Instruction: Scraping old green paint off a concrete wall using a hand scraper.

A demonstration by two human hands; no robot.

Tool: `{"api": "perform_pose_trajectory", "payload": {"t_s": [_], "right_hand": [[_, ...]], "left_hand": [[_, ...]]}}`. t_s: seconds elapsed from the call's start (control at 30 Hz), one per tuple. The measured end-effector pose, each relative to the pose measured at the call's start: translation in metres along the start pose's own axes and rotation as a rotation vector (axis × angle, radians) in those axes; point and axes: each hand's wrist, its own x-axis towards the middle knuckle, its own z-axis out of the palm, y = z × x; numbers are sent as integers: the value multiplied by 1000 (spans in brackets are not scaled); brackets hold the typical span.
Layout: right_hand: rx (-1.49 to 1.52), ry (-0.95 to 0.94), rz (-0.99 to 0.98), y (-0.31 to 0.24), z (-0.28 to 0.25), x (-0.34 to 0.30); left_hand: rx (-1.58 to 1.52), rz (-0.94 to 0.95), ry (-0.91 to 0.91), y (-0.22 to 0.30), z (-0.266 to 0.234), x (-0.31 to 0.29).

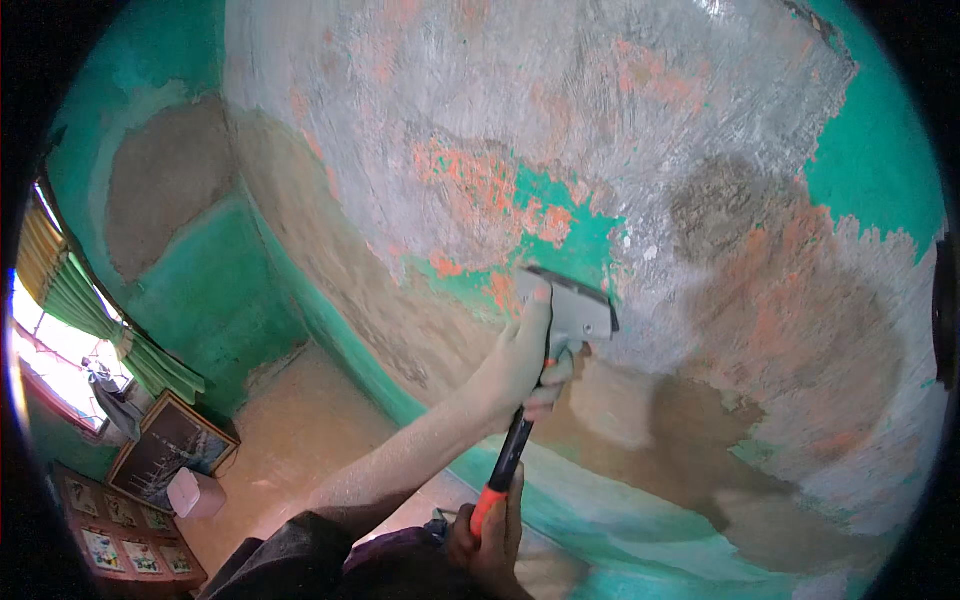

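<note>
The right hand point(495, 555), low beneath the long-handled scraper point(513, 450), has its fingers curled closed around the red grip point(487, 508) at the tool's bottom end. From the scraper's lower left, out of a dark sleeve point(300, 550), the left forearm point(400, 455) slants up toward it, the elbow end lowest. The left hand point(520, 365) is wrapped firmly round the black shaft just under the grey scraper head point(580, 310), thumb extended upward along it, fingers folded around the far side.

The scraper tilts, its head up and a little right, over the wall point(600, 60); whether its edge touches the surface I cannot tell. Just above the head lies a patch of green paint point(545, 195) with orange flecks; bare grey plaster spreads beyond.

Well left of the scraper are the tan floor point(300, 420), a pale pink container point(197, 494), a framed picture point(165, 440) leaning behind it, and a green curtain point(90, 310) beside the window point(55, 345).
</note>
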Motion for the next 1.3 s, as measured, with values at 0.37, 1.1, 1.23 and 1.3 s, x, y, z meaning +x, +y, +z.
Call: {"api": "perform_pose_trajectory", "payload": {"t_s": [0.37,1.1,1.23,1.3], "right_hand": [[-51,-61,102,-34,8,7],[-364,46,201,-89,15,-9],[-428,40,181,-81,-3,1],[-393,72,139,-59,-15,-10]], "left_hand": [[-9,14,39,13,5,2],[-218,-28,-25,2,5,1],[-304,39,-113,-3,-6,7],[-396,-86,-66,-26,-14,9]]}}
